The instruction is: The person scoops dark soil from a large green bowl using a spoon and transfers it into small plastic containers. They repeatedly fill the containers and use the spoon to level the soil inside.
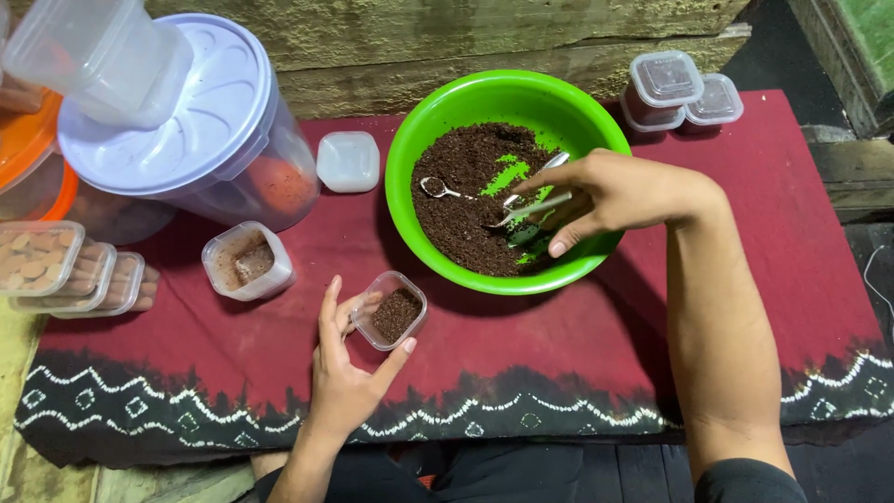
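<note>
Left hand [346,373] low in the middle of the frame, fingers wrapped around a small clear box [390,310] half full of dark brown crumbs. Box resting on the red cloth [764,214] over the table. Right hand [610,193] reaching in from the right, over the big green bowl [503,177] at the upper middle. Fingers pinched on a silver spoon [533,207], its tip down in the brown crumbs [466,200]. A second little spoon [438,188] lying on the crumbs, left of the hand, not touching it. Bare green patches showing through the crumbs near the middle.

Just left of the held box, another small open box [248,261] with brown dust inside. Above that, a white square lid [348,161] flat on the cloth. Big round tub with a pale lid [200,121] at the upper left, a clear box [98,56] tipped on top of it. Closed little boxes stacked at the far left [65,270] and at the upper right [680,90].
</note>
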